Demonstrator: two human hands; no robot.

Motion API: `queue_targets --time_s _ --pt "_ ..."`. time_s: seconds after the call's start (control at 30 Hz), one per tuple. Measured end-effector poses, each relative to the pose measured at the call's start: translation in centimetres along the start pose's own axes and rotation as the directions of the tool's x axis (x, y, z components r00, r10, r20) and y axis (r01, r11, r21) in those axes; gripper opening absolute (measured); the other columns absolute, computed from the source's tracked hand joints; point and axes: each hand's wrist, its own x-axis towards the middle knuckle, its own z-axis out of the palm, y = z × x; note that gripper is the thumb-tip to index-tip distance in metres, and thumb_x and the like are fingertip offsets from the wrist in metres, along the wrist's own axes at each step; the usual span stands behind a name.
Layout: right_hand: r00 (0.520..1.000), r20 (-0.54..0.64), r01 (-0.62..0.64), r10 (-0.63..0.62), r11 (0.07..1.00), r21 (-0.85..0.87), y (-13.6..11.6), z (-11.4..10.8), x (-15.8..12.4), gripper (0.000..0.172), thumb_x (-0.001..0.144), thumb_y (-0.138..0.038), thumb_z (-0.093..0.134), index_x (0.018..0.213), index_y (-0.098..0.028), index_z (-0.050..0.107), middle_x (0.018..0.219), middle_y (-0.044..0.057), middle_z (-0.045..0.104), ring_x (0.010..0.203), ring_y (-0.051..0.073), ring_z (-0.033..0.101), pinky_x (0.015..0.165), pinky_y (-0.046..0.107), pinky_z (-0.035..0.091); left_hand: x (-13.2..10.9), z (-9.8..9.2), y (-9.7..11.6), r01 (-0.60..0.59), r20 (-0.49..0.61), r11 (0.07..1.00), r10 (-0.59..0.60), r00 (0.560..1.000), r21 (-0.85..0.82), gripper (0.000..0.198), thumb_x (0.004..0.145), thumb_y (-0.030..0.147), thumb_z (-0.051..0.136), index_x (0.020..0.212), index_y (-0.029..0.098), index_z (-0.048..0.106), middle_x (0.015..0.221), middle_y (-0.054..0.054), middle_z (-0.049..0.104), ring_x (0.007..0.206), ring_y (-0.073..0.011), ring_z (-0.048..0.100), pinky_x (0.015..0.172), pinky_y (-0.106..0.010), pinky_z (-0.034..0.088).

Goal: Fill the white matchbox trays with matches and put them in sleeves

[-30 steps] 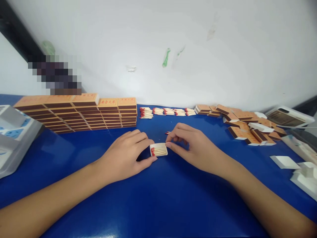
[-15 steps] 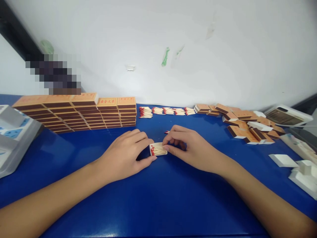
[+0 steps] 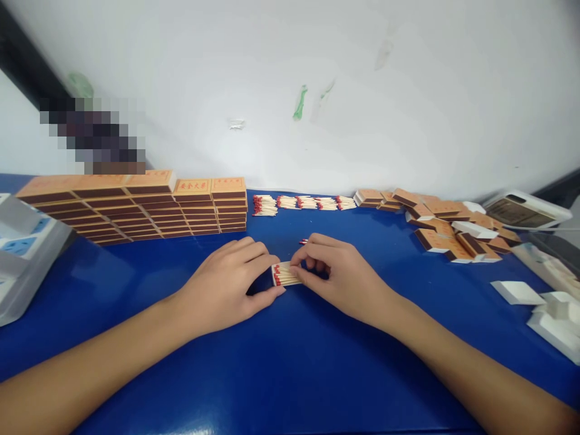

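A small white matchbox tray (image 3: pixel 273 277) with red-headed matches (image 3: pixel 285 275) lying in it rests on the blue table in the middle of the view. My left hand (image 3: pixel 233 275) grips the tray's left end, forefinger on the far side and thumb on the near side. Over the tray's right half, my right hand (image 3: pixel 338 269) has thumb and forefinger pinched on the plain ends of matches, and it hides that end of the tray. A few loose matches (image 3: pixel 303 241) lie just beyond the right hand, partly covered by it.
Stacked matchboxes (image 3: pixel 149 208) form a wall at the back left, beside a grey-white bin (image 3: pixel 31 272). Several match piles (image 3: pixel 306 203) line the back. Scattered matchbox sleeves (image 3: pixel 446 226), white trays (image 3: pixel 516 292) and a phone-like object (image 3: pixel 525 210) lie at right.
My right hand has moved slightly left over the tray, and more match heads show at the tray's left end. My left hand keeps its grip on the tray.
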Motion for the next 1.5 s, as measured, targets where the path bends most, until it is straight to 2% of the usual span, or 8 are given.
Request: queue_targets --time_s 0.13,0.3,0.6,0.9,1.03,1.2,1.37,1.5 --pt "0.997 -0.078 -0.016 0.01 0.997 -0.079 1.1 -1.2 0.1 0.01 0.101 -0.023 0.064 0.1 -0.023 0.074 0.088 0.003 0.064 0.075 0.017 0.06 0.068 0.032 0.048 -0.1 0.0 0.0 -0.011 -0.007 1.0 0.011 1.0 0.015 0.029 0.101 0.037 0.069 0.121 0.017 0.072 0.104 -0.008 0.073 0.097 -0.0252 0.066 0.086 -0.041 0.057" --pt "0.995 -0.008 -0.099 0.1 0.965 -0.242 3.3 -2.3 0.3 0.011 0.1 -0.026 0.065 0.102 -0.022 0.074 0.094 0.005 0.065 0.08 0.02 0.063 0.072 0.036 0.049 -0.1 0.1 0.0 -0.001 -0.007 1.0 0.001 1.0 0.016 0.031 0.1 0.037 0.071 0.123 0.016 0.072 0.104 -0.008 0.073 0.099 -0.0259 0.067 0.087 -0.041 0.057" --pt "0.994 -0.011 -0.11 0.111 0.95 -0.293 4.3 -2.2 0.6 0.011 0.103 -0.028 0.061 0.1 -0.022 0.068 0.092 0.005 0.063 0.078 0.02 0.059 0.069 0.034 0.044 -0.1 0.0 -0.1 0.001 0.005 1.0 -0.001 1.0 0.02 0.031 0.101 0.038 0.069 0.123 0.017 0.072 0.105 -0.008 0.073 0.098 -0.0254 0.067 0.087 -0.041 0.057" --pt "0.993 0.062 -0.076 0.098 0.953 -0.294 4.6 -2.4 0.6 0.013 0.106 -0.027 0.057 0.098 -0.02 0.065 0.096 0.006 0.063 0.083 0.022 0.061 0.072 0.034 0.045 0.0 0.1 -0.1 -0.003 -0.003 1.0 0.003 1.0 0.025 0.033 0.101 0.039 0.07 0.124 0.016 0.073 0.105 -0.008 0.073 0.099 -0.0255 0.067 0.087 -0.041 0.057" --pt "0.994 0.072 -0.068 0.088 0.969 -0.239 4.2 -2.6 0.5 0.014 0.107 -0.029 0.056 0.099 -0.021 0.064 0.096 0.006 0.062 0.082 0.021 0.06 0.072 0.034 0.046 0.0 0.1 -0.1 -0.011 -0.01 1.0 0.011 1.0 0.024 0.032 0.101 0.038 0.069 0.123 0.016 0.073 0.105 -0.008 0.073 0.098 -0.0252 0.066 0.087 -0.042 0.058" --pt "0.997 0.079 0.0 0.005 0.999 -0.053 1.6 -1.8 0.1 0.014 0.109 -0.031 0.057 0.099 -0.022 0.063 0.094 0.003 0.062 0.08 0.018 0.059 0.072 0.031 0.046 -0.1 0.0 -0.1 -0.002 0.001 1.0 0.002 1.0 0.01 0.032 0.1 0.038 0.071 0.123 0.016 0.073 0.104 -0.008 0.072 0.099 -0.0256 0.066 0.087 -0.042 0.057" --pt "0.988 0.114 0.118 -0.106 0.987 -0.105 -0.1 -0.3 -0.3 0.007 0.106 -0.019 0.058 0.101 -0.021 0.062 0.099 0.004 0.063 0.086 0.018 0.061 0.075 0.032 0.047 -0.1 0.0 -0.1 -0.007 -0.008 1.0 0.007 1.0 0.01 0.03 0.1 0.037 0.071 0.121 0.016 0.073 0.103 -0.007 0.072 0.097 -0.0252 0.066 0.088 -0.042 0.057" --pt "0.995 0.035 0.093 -0.089 0.99 -0.102 0.6 -0.6 -0.2 0.008 0.105 -0.022 0.06 0.099 -0.021 0.065 0.092 0.003 0.062 0.08 0.018 0.06 0.073 0.032 0.047 -0.1 0.0 0.0 -0.003 0.0 1.0 0.003 1.0 0.008 0.031 0.1 0.038 0.071 0.122 0.016 0.073 0.103 -0.008 0.072 0.097 -0.0252 0.066 0.088 -0.042 0.057"
